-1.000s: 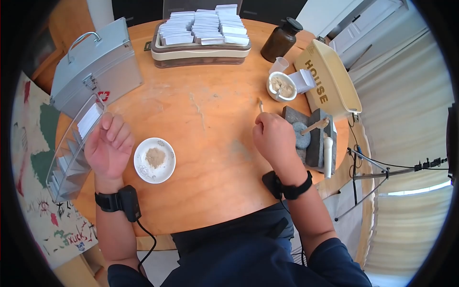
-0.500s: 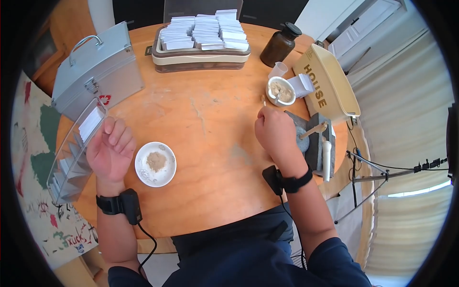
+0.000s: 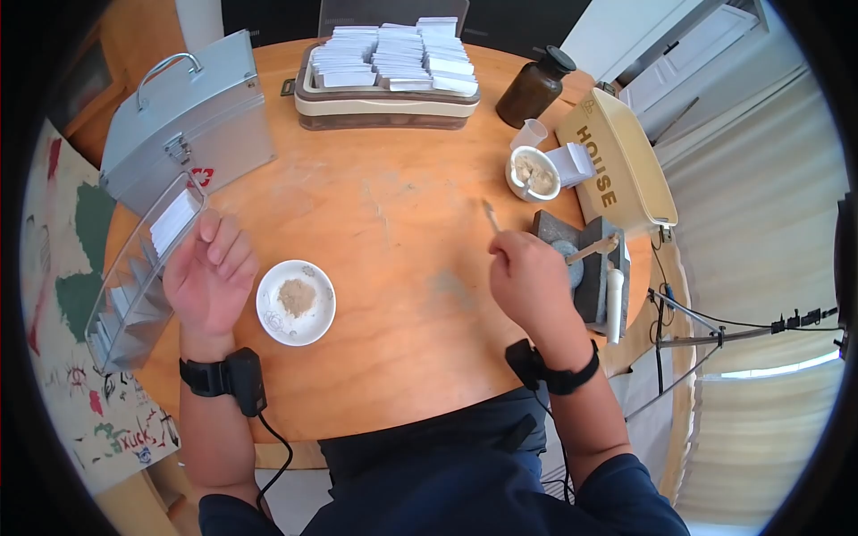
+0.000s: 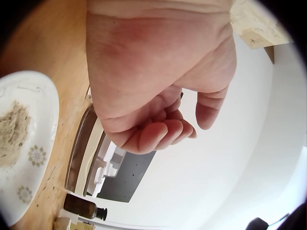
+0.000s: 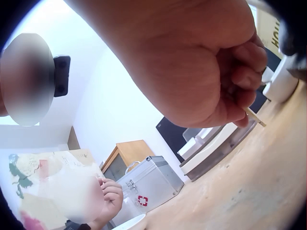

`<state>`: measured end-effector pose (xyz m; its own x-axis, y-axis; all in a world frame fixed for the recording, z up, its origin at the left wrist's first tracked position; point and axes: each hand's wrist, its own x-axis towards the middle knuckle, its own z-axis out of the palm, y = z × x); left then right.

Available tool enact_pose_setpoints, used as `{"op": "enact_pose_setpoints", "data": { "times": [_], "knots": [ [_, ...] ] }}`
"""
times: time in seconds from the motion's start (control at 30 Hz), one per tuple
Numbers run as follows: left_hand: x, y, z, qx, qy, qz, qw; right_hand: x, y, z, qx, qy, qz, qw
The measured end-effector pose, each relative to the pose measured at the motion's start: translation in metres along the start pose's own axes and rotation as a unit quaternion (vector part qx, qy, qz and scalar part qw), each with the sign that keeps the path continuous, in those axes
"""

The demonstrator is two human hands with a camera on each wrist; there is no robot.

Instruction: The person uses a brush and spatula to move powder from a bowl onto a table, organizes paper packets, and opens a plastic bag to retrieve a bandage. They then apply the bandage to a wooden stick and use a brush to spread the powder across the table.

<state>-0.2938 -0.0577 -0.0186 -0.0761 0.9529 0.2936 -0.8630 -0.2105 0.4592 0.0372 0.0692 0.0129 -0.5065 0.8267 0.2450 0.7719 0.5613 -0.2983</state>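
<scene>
In the head view the right hand (image 3: 534, 279) grips a thin light stick (image 3: 491, 214), whose tip sticks out past the fingers toward the far side. The right wrist view shows that stick (image 5: 255, 117) pinched in curled fingers just over the table. Palm up, the left hand (image 3: 212, 275) hangs with loosely curled fingers and holds nothing. Beside it stands a white patterned dish (image 3: 325, 313) with a heap of beige powder (image 3: 296, 297). A white mortar (image 3: 517, 188) with pale contents is beyond the right hand; a grey stone block (image 3: 547, 223) lies to that hand's right.
Left are a silver case (image 3: 214, 134) and a clear rack (image 3: 112, 357) of papers. At the back stands a box (image 3: 384, 112) packed with white packets. A brown bottle (image 3: 534, 89), a small clear cup (image 3: 530, 134), a yellow bin (image 3: 635, 170) and a white pestle (image 3: 615, 305) are on the right.
The right hand with the stick has moved slightly right and nearer the body, and more of the stick shows. The left hand keeps its loose curl; the view has shifted a little.
</scene>
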Motion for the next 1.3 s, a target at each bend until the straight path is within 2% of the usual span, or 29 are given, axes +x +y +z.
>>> {"op": "enact_pose_setpoints", "data": {
  "times": [0.03, 0.2, 0.27, 0.37, 0.4, 0.5, 0.57, 0.63, 0.77, 0.8, 0.87, 0.9, 0.97, 1.1, 1.3],
  "knots": [
    [0.0, 0.0, -0.001, 0.005, 0.004, 0.002, 1.0, -0.007, 0.001, -0.004, -0.02, 0.024, 0.016, 0.999],
    [0.003, -0.003, 0.001, -0.009, -0.01, -0.007, 1.0, -0.027, 0.009, 0.002, -0.03, 0.031, 0.027, 0.999],
    [0.004, -0.003, 0.0, -0.008, -0.011, -0.011, 1.0, -0.028, 0.005, 0.01, 0.018, -0.002, -0.058, 0.998],
    [0.003, -0.003, -0.002, 0.002, -0.011, -0.007, 1.0, -0.041, -0.013, 0.0, 0.032, -0.011, -0.021, 0.999],
    [0.003, -0.003, -0.002, 0.004, -0.011, -0.005, 1.0, -0.047, -0.012, -0.004, 0.035, 0.011, -0.012, 0.999],
    [0.001, -0.002, -0.003, 0.002, -0.013, 0.002, 1.0, -0.062, 0.005, -0.01, -0.026, 0.01, 0.026, 0.999],
    [0.003, -0.003, -0.004, 0.001, -0.023, -0.005, 1.0, -0.062, 0.009, -0.002, -0.024, 0.013, 0.027, 0.999],
    [0.003, -0.002, -0.006, 0.001, -0.033, -0.01, 0.999, -0.06, 0.002, 0.005, 0.063, -0.007, -0.035, 0.997],
    [0.002, -0.001, -0.005, -0.002, -0.021, -0.011, 1.0, -0.072, -0.014, -0.006, 0.059, 0.018, 0.006, 0.998],
    [0.002, -0.002, -0.003, -0.005, -0.018, -0.012, 1.0, -0.075, -0.012, -0.008, 0.059, 0.014, 0.003, 0.998],
    [0.001, -0.001, -0.003, -0.009, -0.012, -0.011, 1.0, -0.079, -0.007, -0.012, 0.006, -0.027, 0.061, 0.998],
    [0.002, -0.002, -0.003, -0.007, -0.016, -0.009, 1.0, -0.078, -0.007, -0.01, 0.005, -0.028, 0.063, 0.998],
    [0.004, -0.003, -0.002, -0.006, -0.023, -0.011, 1.0, -0.073, -0.007, 0.0, 0.069, -0.034, -0.011, 0.997],
    [0.004, -0.002, -0.003, -0.013, -0.013, -0.012, 1.0, -0.069, -0.026, -0.002, 0.098, -0.053, -0.002, 0.994],
    [0.002, -0.001, 0.0, -0.015, -0.011, -0.008, 1.0, -0.066, -0.015, -0.002, -0.003, -0.019, 0.013, 1.0]
  ]
}}
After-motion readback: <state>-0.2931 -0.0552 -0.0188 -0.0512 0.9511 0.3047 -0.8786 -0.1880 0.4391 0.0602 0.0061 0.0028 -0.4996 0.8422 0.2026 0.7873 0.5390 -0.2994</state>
